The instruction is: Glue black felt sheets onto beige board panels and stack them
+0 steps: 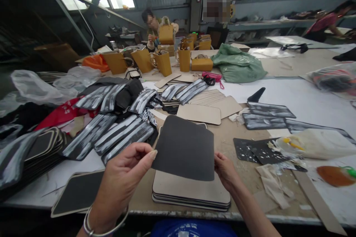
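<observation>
A dark grey panel with rounded corners [185, 148] is held up over the table's front edge. My left hand [122, 177] pinches its lower left corner between thumb and fingers. At the panel's right edge, my right hand [224, 168] grips it, with some fingertips hidden behind it. Below the panel lies a stack of beige-faced panels with dark edges [190, 190]. Another dark panel with a beige rim [80, 190] lies to the left of my left hand, at the table edge.
White-streaked dark pieces [122, 135] lie at left, others [269, 110] at right. Beige boards [198, 113] lie behind the held panel. A glue-smeared white container [319, 143] and an orange bottle [335, 176] lie at right. Mustard bags [162, 63] and people are farther back.
</observation>
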`<state>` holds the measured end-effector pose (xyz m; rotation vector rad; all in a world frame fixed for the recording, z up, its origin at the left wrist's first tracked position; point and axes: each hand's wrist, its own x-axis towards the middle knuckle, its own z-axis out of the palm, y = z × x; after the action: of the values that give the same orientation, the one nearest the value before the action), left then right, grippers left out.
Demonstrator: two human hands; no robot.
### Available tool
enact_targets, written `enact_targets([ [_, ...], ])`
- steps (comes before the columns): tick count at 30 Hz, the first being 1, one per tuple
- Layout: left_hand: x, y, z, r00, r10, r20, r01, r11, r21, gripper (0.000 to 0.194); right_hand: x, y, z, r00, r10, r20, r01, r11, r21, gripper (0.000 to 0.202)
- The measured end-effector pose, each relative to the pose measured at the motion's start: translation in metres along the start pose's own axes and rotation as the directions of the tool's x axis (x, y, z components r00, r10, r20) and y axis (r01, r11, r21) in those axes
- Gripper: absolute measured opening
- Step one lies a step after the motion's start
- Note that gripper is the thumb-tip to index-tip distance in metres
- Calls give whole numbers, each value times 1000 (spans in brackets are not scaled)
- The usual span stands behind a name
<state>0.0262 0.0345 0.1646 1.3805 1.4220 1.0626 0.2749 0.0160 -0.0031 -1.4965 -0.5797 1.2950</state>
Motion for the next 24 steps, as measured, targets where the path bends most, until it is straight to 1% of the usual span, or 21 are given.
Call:
enact_targets([
  [3,8,-30,-14,997,-78,28,79,995,-57,25,-14,-7,-4,997,72,28,-76,986,150,31],
  [6,13,-63,-22,986,-153,69,159,982,-105,25,-35,-12,-10,994,111,22,-113,971,211,29],
  [9,15,-91,-22,965,-233,116,249,958,-144,28,-59,-12,-17,988,146,-58,-133,972,193,29],
  [13,11,-121,-15,920,-334,203,367,917,-153,31,-84,-1,-22,974,169,-151,-150,980,130,30],
  [15,7,-136,-11,895,-378,237,417,897,-145,32,-89,8,-26,964,164,-208,-157,986,53,33],
  [16,4,-143,-9,886,-395,242,435,889,-141,32,-89,13,-28,958,146,-247,-154,988,-13,35],
  [19,-4,-167,-5,879,-433,201,461,879,-122,34,-84,26,-37,937,13,-349,-108,961,-254,41],
  [21,-8,-181,-3,886,-438,151,455,884,-103,34,-78,34,-44,923,-90,-373,-75,911,-405,44],
  [22,-10,-186,-3,890,-437,132,450,888,-90,34,-75,37,-47,914,-141,-380,-68,871,-486,44],
  [24,-14,-193,0,894,-437,104,444,894,-64,35,-69,43,-52,895,-252,-367,-50,761,-646,45],
])
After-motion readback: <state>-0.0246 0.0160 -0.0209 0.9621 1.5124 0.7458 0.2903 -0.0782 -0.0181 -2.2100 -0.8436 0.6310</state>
